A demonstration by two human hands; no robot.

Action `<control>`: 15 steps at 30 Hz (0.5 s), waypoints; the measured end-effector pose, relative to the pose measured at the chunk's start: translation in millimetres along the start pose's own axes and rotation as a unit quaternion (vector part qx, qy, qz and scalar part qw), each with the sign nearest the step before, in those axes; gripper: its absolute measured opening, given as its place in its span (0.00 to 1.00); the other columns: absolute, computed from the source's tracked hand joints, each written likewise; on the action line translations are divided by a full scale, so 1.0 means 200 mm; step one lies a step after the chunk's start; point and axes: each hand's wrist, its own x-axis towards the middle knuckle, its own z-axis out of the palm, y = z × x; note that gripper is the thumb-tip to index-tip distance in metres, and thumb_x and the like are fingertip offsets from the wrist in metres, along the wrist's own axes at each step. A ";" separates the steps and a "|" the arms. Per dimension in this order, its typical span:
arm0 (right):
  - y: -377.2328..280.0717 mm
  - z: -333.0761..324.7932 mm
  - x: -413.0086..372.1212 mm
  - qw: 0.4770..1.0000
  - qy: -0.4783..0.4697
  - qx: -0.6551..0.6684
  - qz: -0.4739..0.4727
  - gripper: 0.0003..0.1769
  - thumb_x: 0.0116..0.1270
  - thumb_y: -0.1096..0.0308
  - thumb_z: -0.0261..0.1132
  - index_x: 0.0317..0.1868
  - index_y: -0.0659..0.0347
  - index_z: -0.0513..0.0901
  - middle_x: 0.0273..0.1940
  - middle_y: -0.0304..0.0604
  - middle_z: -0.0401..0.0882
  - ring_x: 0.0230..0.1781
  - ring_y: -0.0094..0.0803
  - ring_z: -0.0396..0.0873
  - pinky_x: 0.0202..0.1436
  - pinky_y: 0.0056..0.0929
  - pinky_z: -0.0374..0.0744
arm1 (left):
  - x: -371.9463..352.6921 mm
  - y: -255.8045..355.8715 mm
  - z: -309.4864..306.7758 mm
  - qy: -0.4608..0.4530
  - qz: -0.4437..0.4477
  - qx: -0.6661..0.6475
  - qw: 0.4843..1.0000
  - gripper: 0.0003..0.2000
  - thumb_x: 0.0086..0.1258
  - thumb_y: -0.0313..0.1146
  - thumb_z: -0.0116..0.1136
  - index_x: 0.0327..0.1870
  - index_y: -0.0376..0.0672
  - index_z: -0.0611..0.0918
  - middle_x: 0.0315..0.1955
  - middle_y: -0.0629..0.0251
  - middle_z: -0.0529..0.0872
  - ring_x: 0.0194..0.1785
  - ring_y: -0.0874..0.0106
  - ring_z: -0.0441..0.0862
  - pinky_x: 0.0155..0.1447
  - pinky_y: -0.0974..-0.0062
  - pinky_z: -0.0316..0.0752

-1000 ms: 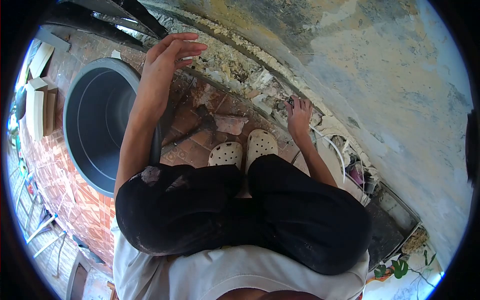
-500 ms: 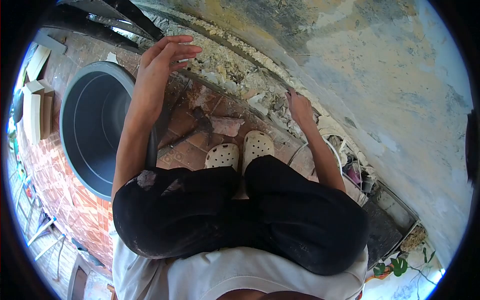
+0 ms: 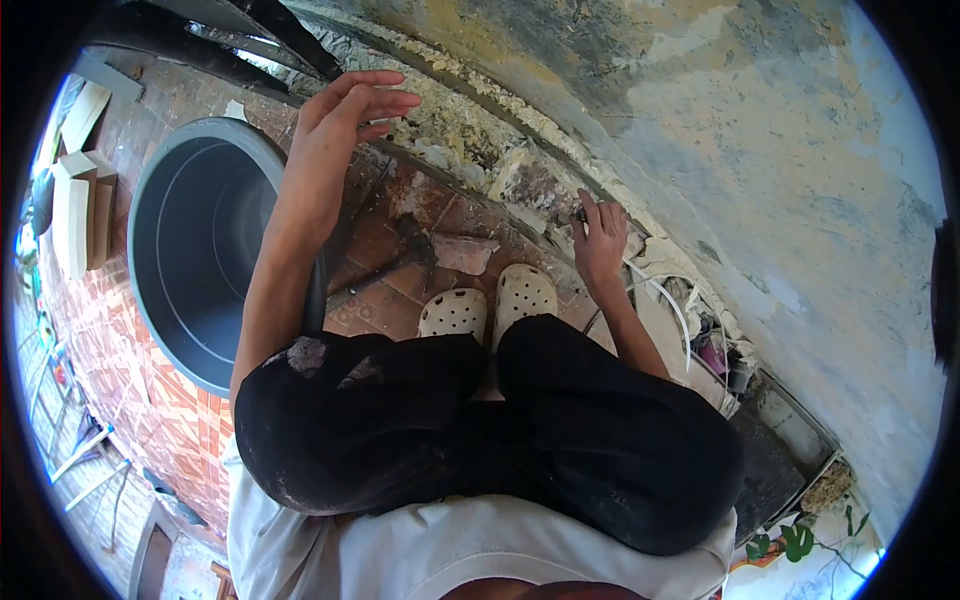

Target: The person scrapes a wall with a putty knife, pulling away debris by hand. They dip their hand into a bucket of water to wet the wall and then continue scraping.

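Note:
My left hand hovers over the near end of the rubble strip, its fingers stretched out and apart with nothing in them. Lower right, my right hand reaches down to the strip along the wall, fingers apart, fingertips right beside a rough chunk of broken mortar. That chunk has a pale edge and a brownish-grey face. On the tiles between my arms lies a hammer, partly in shadow, next to a flat pinkish broken piece.
A large grey tub stands left, partly behind my left forearm. The scraped wall rises on the right. White cable and debris lie past my right hand. Dark metal bars cross the upper left. My clogs rest on the tiles.
The mortar chunk now shows tilted up in the strip beside my right hand. That hand has drawn slightly back and its fingers have spread. My left hand keeps its pose.

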 end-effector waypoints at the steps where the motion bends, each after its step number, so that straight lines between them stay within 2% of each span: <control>1: -0.03 0.00 0.01 1.000 0.011 0.009 0.010 0.30 0.52 0.77 0.70 0.58 0.57 0.77 0.40 0.48 0.76 0.46 0.46 0.74 0.50 0.43 0.73 | 0.00 -0.01 0.00 -0.002 0.004 -0.003 1.000 0.16 0.74 0.36 0.41 0.53 0.40 0.79 0.45 0.63 0.87 0.52 0.74 0.80 0.61 0.74 0.68; 8: -0.08 0.00 0.00 0.999 0.014 0.045 0.027 0.31 0.51 0.77 0.70 0.59 0.58 0.77 0.39 0.49 0.76 0.45 0.47 0.73 0.50 0.44 0.72 | 0.00 -0.02 0.00 0.003 0.018 -0.003 1.000 0.16 0.74 0.36 0.41 0.53 0.38 0.80 0.43 0.63 0.87 0.51 0.73 0.80 0.58 0.75 0.70; 11: -0.11 -0.02 0.00 0.999 0.034 0.033 0.022 0.29 0.53 0.74 0.71 0.58 0.58 0.78 0.38 0.47 0.77 0.43 0.46 0.73 0.49 0.42 0.71 | -0.01 0.03 -0.03 -0.023 0.171 0.017 0.985 0.16 0.74 0.35 0.41 0.51 0.34 0.79 0.39 0.60 0.86 0.44 0.72 0.82 0.52 0.75 0.73; 14: -0.12 0.00 -0.02 0.998 0.041 0.048 0.021 0.27 0.53 0.75 0.71 0.57 0.58 0.78 0.39 0.48 0.78 0.44 0.46 0.73 0.48 0.44 0.71 | -0.16 0.24 -0.18 0.095 0.222 0.037 0.970 0.16 0.74 0.35 0.42 0.46 0.31 0.80 0.30 0.60 0.84 0.35 0.72 0.82 0.46 0.74 0.74; 15: -0.14 -0.02 -0.02 0.998 0.043 0.050 0.011 0.27 0.54 0.75 0.71 0.57 0.58 0.78 0.40 0.49 0.78 0.45 0.48 0.74 0.51 0.45 0.72 | -0.20 0.24 -0.26 0.105 0.221 -0.074 0.967 0.16 0.74 0.36 0.43 0.38 0.31 0.81 0.21 0.63 0.79 0.28 0.71 0.80 0.41 0.72 0.75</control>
